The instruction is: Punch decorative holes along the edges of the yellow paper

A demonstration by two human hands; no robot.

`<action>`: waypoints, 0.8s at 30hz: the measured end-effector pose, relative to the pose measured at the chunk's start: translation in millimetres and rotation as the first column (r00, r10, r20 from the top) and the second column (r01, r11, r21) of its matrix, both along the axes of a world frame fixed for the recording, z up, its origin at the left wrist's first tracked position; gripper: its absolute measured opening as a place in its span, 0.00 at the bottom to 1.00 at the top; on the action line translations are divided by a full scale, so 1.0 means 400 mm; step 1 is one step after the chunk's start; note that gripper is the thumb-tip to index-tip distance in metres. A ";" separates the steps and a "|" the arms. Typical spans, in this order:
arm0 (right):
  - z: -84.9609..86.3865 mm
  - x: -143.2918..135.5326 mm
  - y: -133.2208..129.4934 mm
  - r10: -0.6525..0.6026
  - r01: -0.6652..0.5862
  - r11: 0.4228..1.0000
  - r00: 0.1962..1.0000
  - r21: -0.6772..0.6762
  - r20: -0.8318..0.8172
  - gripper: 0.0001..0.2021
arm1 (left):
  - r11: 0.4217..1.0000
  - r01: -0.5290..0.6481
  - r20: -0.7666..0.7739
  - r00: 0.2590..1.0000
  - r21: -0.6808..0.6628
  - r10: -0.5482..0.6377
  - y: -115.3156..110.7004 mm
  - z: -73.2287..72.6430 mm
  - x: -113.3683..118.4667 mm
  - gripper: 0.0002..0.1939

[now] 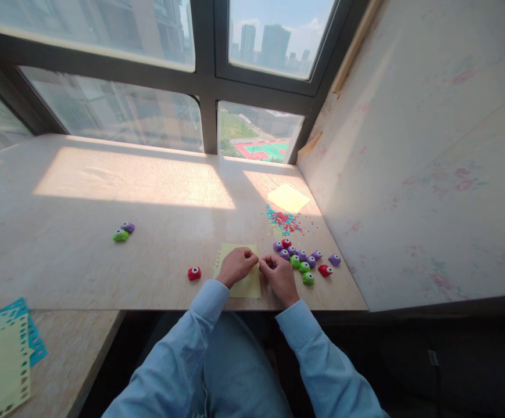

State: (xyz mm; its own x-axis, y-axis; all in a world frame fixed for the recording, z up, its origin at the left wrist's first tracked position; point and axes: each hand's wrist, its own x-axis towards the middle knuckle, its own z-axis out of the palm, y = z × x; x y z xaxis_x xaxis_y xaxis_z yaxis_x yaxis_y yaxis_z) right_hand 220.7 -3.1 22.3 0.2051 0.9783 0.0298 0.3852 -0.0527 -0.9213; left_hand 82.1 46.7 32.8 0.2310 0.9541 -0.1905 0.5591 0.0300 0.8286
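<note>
A pale yellow sheet of paper [247,288] lies at the table's front edge, with punched holes along its left side. My left hand [237,266] is over the sheet, thumb and fingers pinched together. Close beside it, at the sheet's right edge, my right hand [279,277] is closed in a pinch too. The fingertips of both hands nearly meet; anything between them is too small to make out. To the left of the sheet sits a red craft punch [194,273] with an eye-like dot. Several purple, green and red craft punches [304,267] cluster right of my right hand.
Small red, blue and yellow paper cut-outs [283,220] lie scattered behind the punches, near a yellow sheet [287,198] in sunlight. Farther left stand a purple punch [128,227] and a green punch [120,235]. Punched sheets [3,363] rest at lower left. A wall [430,174] bounds the right.
</note>
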 end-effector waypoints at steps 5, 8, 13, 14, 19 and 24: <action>-0.005 0.009 -0.008 -0.003 0.000 0.999 0.996 -0.038 -0.093 0.10 | 1.000 -0.003 0.052 0.999 -0.013 0.004 0.009 -0.003 -0.014 0.12; -0.003 0.010 -0.013 -0.016 0.012 0.999 0.992 -0.034 -0.129 0.11 | 1.000 -0.012 0.104 0.994 -0.027 0.014 0.009 -0.005 -0.018 0.13; 0.015 0.007 -0.032 -0.082 0.077 0.997 0.957 -0.027 -0.279 0.13 | 0.999 -0.038 0.107 0.993 -0.036 0.042 0.006 -0.010 -0.012 0.18; 0.018 0.009 -0.038 -0.098 0.092 0.995 0.944 -0.032 -0.315 0.13 | 0.999 -0.041 0.104 0.994 -0.033 0.044 0.006 -0.011 -0.010 0.20; 0.040 0.038 -0.066 -0.214 0.198 0.977 0.877 -0.081 -0.430 0.16 | 0.999 -0.034 0.070 0.997 -0.020 0.036 0.007 -0.013 -0.012 0.21; 0.106 0.094 -0.024 -0.126 0.105 0.992 0.907 -0.073 -0.401 0.17 | 0.997 0.019 -0.054 0.998 0.076 -0.015 -0.015 -0.010 -0.011 0.15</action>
